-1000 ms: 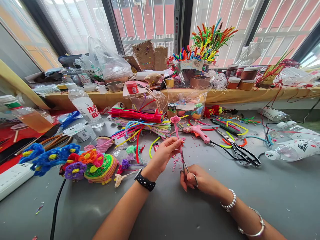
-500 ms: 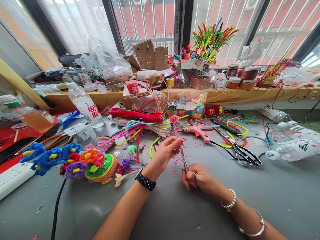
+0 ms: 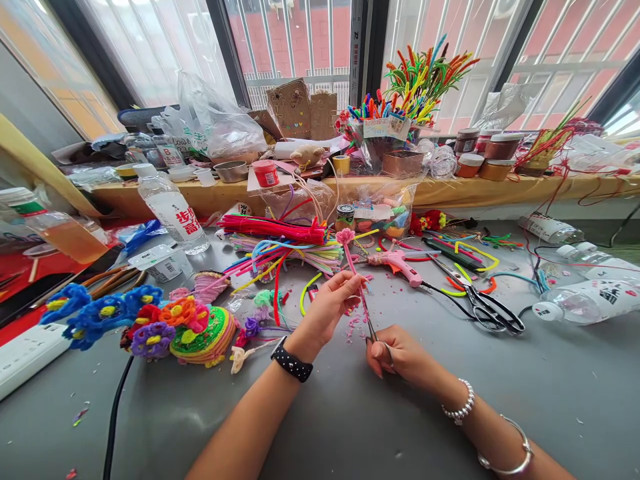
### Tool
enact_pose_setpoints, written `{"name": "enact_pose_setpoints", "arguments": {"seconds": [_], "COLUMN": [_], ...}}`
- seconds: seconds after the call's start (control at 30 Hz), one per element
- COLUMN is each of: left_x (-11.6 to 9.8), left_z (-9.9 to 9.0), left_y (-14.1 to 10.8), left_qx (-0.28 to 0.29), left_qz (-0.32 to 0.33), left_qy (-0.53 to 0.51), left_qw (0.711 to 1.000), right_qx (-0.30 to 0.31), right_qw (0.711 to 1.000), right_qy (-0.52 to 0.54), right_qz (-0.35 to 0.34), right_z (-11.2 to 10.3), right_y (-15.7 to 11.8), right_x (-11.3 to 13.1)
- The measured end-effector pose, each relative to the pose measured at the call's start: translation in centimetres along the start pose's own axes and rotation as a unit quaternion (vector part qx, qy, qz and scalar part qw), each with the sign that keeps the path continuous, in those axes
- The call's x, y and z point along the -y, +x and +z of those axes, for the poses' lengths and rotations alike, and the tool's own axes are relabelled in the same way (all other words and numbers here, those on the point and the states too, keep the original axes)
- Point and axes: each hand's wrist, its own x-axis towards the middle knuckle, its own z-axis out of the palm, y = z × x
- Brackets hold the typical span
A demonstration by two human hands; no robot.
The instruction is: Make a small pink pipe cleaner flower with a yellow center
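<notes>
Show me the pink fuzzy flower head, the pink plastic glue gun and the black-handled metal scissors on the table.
Pink fuzzy flower head (image 3: 345, 237): head view, on its petals.
Pink plastic glue gun (image 3: 401, 261): head view, on its body.
Black-handled metal scissors (image 3: 471, 294): head view, near the pivot.

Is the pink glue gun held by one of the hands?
No, the glue gun lies on the table, while the left hand holds a pink flower and the right hand holds scissors.

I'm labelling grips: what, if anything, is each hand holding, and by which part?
Left hand: pink flower, by its stem. Right hand: small scissors, by the handles.
</notes>
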Motion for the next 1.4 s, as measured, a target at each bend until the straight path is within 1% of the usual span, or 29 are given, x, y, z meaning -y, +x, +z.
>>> {"name": "enact_pose_setpoints", "arguments": {"seconds": [0.3,0.37,0.5,0.67,0.8,1.0,1.4], "left_x": [0.0,-0.1,-0.3,-0.4,-0.3,-0.1,0.3], "left_z": [-0.1,-0.1,-0.2,-0.3,-0.1,0.1,0.0], "left_y": [0.0,0.0,0.0,-0.1,-0.1,-0.1,-0.2], "left_qx": [-0.008,-0.006,-0.008,0.017,0.033,0.051,0.069], "left_qz": [0.014,0.015,0.012,0.0,-0.014,-0.03,-0.024], "left_qy": [-0.005,-0.01,-0.025,-0.014,0.006,0.022,0.036], "left_qw": [1.0,1.0,1.0,1.0,0.999,0.998,0.997], "right_qx": [-0.027,-0.02,0.015,0.032,0.046,0.047,0.023], "right_qw": [0.998,0.998,0.999,0.996,0.993,0.992,0.996], "right_qy": [-0.056,-0.06,-0.049,-0.071,-0.095,-0.105,-0.08], "right_qz": [-0.007,-0.003,-0.009,-0.034,-0.043,-0.047,-0.043], "right_z": [-0.1,-0.1,-0.2,-0.2,-0.3,-0.3,-0.2], "right_y": [0.1,0.1,0.0,-0.3,-0.4,-0.3,-0.3], "right_x": [-0.5,-0.5,-0.2,0.6,0.8,0.5,0.6]}}
